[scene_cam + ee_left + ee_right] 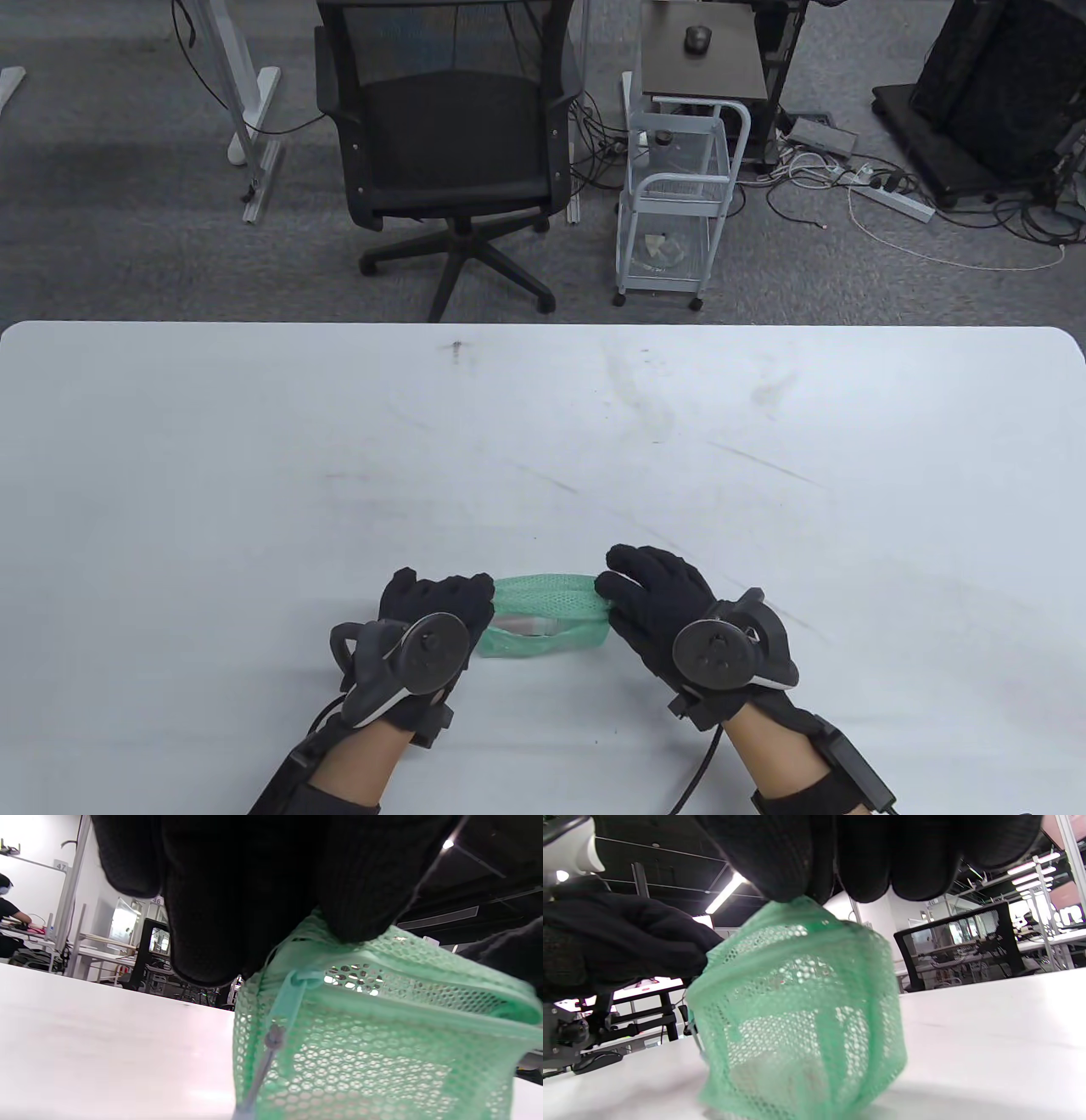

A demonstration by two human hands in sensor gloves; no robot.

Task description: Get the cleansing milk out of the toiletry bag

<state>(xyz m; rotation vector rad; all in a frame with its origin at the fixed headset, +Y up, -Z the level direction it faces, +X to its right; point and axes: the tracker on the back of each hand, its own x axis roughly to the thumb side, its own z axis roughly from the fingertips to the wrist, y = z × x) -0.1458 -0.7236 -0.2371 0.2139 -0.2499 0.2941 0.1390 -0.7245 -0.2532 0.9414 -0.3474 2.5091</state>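
A green mesh toiletry bag [543, 613] lies on the white table [543, 424] near the front edge, between my two hands. A pale object shows through its mesh [530, 626]; I cannot tell what it is. My left hand [450, 604] grips the bag's left end; in the left wrist view my fingers [237, 899] press on the bag's top [382, 1018] beside a light blue zipper pull [288, 997]. My right hand [632, 594] pinches the bag's right end; in the right wrist view my fingertips [814, 861] hold the mesh top [797, 1005].
Beyond the table's far edge stand a black office chair [450, 127], a white wire cart [679, 204] and a dark side table [704, 59]. Cables and a power strip [891, 199] lie on the carpet at the right.
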